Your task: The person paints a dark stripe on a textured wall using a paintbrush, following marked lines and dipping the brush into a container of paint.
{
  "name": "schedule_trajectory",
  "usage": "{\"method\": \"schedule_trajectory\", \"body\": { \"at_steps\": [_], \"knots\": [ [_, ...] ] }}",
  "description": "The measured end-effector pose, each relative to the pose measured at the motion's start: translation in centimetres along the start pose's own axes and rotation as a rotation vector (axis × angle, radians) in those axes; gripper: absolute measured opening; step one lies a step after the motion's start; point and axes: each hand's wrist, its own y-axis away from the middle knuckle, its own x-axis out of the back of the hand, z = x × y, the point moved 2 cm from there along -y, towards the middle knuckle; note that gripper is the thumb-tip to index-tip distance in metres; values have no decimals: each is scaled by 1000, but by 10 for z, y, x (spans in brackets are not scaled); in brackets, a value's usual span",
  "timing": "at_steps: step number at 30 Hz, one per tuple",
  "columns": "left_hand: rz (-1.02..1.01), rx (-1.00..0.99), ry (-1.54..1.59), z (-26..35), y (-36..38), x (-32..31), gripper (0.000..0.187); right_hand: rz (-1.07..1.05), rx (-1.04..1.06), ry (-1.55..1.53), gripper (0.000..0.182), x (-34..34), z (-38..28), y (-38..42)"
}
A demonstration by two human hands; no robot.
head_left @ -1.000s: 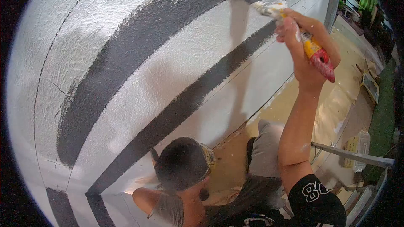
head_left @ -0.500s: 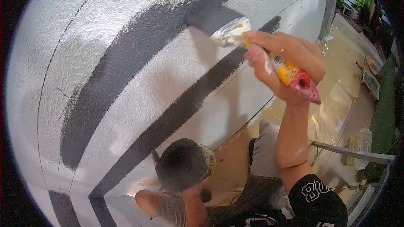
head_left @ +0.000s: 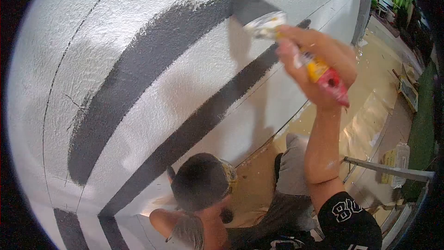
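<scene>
My right hand [head_left: 319, 65] is closed around the handle of a wide paintbrush [head_left: 266, 24], its ferrule smeared with white and yellow paint and its handle end red. The dark bristles touch the white textured wall [head_left: 180, 83] at the upper end of a broad curved dark grey band [head_left: 125, 78]. Below the brush, a second, narrower dark band [head_left: 194, 122] slants across the wall. Thin drawn lines run beside the painted areas. My left hand is out of view.
Below me is another person in a dark cap [head_left: 199, 180], close to the wall. A metal ladder [head_left: 388, 167] stands at the right. Sheeting [head_left: 370, 106] covers the floor, with a clear plastic container [head_left: 395, 164] on it.
My right hand has moved the brush a short way up and to the right along the wall. Dark paint now covers more of the band's lower edge behind it.
</scene>
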Motion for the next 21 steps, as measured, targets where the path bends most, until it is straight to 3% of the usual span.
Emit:
{"method": "schedule_trajectory", "body": {
  "at_steps": [1,4,8,11,13,16,19,21],
  "knots": [
    [9,-2,5,2,3,2,97,-58,140,30,21,-4,-9,-4],
    [34,-6,-25,2,0,9,97,-230,97,-93,24,-5,-33,-7],
    [55,-8,-33,2,-1,18,98,-213,122,-163,22,-7,-29,-6],
    [46,-7,-24,1,0,16,99,-77,114,-97,19,-2,1,0],
    [40,-5,-8,0,1,14,99,32,-85,-88,14,3,18,4],
    [31,-6,-12,0,-4,14,100,174,-179,5,14,7,33,-1],
    [32,-4,-9,0,-5,14,100,154,-283,-100,13,0,31,7],
    [33,-1,-11,-1,-6,14,101,89,-9,-98,16,-13,14,3]
  ]
}}
